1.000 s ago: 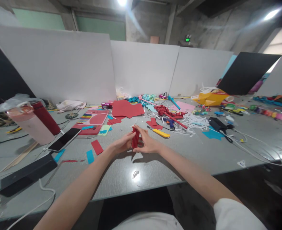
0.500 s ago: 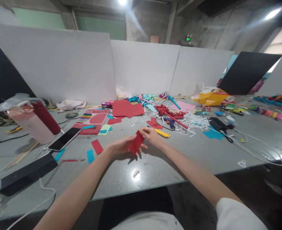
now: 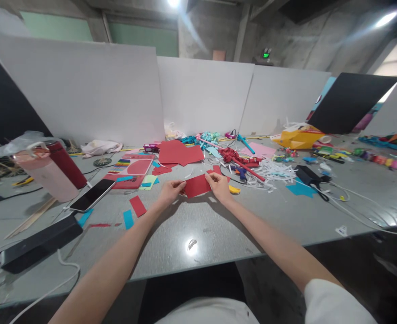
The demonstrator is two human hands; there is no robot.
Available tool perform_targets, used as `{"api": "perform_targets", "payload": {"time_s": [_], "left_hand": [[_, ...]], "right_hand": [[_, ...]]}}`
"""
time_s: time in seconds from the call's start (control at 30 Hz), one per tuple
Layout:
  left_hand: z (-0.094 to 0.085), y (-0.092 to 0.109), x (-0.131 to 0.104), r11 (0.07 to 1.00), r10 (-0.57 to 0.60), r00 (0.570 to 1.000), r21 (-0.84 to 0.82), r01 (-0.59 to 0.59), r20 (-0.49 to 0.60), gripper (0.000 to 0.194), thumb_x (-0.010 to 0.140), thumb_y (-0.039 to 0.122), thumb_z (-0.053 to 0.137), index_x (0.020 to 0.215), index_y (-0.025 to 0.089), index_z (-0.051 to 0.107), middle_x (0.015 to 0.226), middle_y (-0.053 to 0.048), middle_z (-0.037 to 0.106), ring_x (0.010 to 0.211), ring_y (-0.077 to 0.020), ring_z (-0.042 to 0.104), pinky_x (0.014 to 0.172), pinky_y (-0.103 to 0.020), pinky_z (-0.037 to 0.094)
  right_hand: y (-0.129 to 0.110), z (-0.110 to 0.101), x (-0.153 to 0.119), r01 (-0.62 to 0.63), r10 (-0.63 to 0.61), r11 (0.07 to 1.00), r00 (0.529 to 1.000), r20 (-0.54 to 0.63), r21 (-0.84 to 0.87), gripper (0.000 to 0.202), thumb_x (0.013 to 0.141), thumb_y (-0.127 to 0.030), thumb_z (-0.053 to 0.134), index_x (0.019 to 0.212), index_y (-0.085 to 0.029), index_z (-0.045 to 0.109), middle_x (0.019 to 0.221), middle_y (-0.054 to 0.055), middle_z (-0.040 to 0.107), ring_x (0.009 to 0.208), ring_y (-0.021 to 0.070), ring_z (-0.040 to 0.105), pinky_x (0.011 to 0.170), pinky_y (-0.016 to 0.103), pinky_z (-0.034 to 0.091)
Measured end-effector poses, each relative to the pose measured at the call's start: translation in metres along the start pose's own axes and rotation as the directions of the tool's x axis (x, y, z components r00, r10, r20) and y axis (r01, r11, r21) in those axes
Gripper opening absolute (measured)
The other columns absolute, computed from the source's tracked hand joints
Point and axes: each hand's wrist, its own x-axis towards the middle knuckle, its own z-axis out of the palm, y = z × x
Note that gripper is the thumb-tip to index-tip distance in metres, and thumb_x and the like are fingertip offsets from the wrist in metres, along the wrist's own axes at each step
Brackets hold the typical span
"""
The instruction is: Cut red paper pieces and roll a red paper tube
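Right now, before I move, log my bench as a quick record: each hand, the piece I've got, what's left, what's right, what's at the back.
Left hand: pinching one end of the red paper piece
Right hand: pinching the other end
Held piece: spread between both hands
To the left: red strip, blue strip, phone
To the right: yellow tool, partly hidden by the right hand; white paper shreds
At the back: white panels standing upright
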Motion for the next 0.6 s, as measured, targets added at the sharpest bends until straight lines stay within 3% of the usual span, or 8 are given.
{"api": "perform_targets", "payload": {"time_s": [0.13, 0.27, 0.5, 0.6], "left_hand": [[-0.005, -0.002, 0.001, 0.973, 0.09, 0.993, 0.22, -0.071, -0.074, 0.042, 0.087, 0.055, 0.065, 0.089, 0.015, 0.079, 0.077, -0.009, 0.075, 0.071, -0.0217, 0.067, 0.067, -0.032, 0.051], [-0.01, -0.007, 0.003, 0.92, 0.188, 0.981, 0.36, -0.157, -0.053, 0.04, 0.09, 0.051, 0.06, 0.085, 0.016, 0.079, 0.077, -0.007, 0.075, 0.072, -0.0207, 0.065, 0.068, -0.03, 0.048], [-0.01, -0.004, 0.001, 0.891, 0.239, 0.971, 0.4, -0.213, -0.016, 0.041, 0.094, 0.047, 0.055, 0.083, 0.016, 0.079, 0.077, -0.006, 0.075, 0.07, -0.0194, 0.062, 0.067, -0.029, 0.046], [-0.007, -0.001, -0.002, 0.861, 0.276, 0.961, 0.444, -0.249, 0.004, 0.041, 0.094, 0.046, 0.055, 0.082, 0.015, 0.078, 0.074, -0.005, 0.073, 0.069, -0.0184, 0.059, 0.066, -0.028, 0.044]], "right_hand": [[-0.005, 0.0, -0.003, 0.067, -0.065, 0.997, 0.995, 0.072, -0.028, 0.039, 0.092, -0.054, 0.063, 0.081, -0.018, 0.072, 0.077, 0.004, 0.07, 0.074, 0.0199, 0.061, 0.074, 0.032, 0.048], [-0.006, -0.001, -0.004, 0.074, -0.067, 0.996, 0.989, 0.128, -0.05, 0.034, 0.088, -0.052, 0.068, 0.083, -0.019, 0.076, 0.083, 0.005, 0.076, 0.08, 0.0215, 0.065, 0.081, 0.034, 0.049], [0.001, -0.003, 0.001, 0.014, -0.003, 0.996, 0.993, 0.119, -0.084, 0.036, 0.085, -0.052, 0.069, 0.078, -0.019, 0.079, 0.079, 0.006, 0.076, 0.079, 0.024, 0.068, 0.077, 0.035, 0.052], [0.0, -0.003, -0.001, 0.03, -0.014, 0.997, 0.978, 0.21, -0.071, 0.036, 0.086, -0.053, 0.07, 0.082, -0.018, 0.081, 0.082, 0.006, 0.077, 0.079, 0.0233, 0.069, 0.074, 0.033, 0.052]]}}
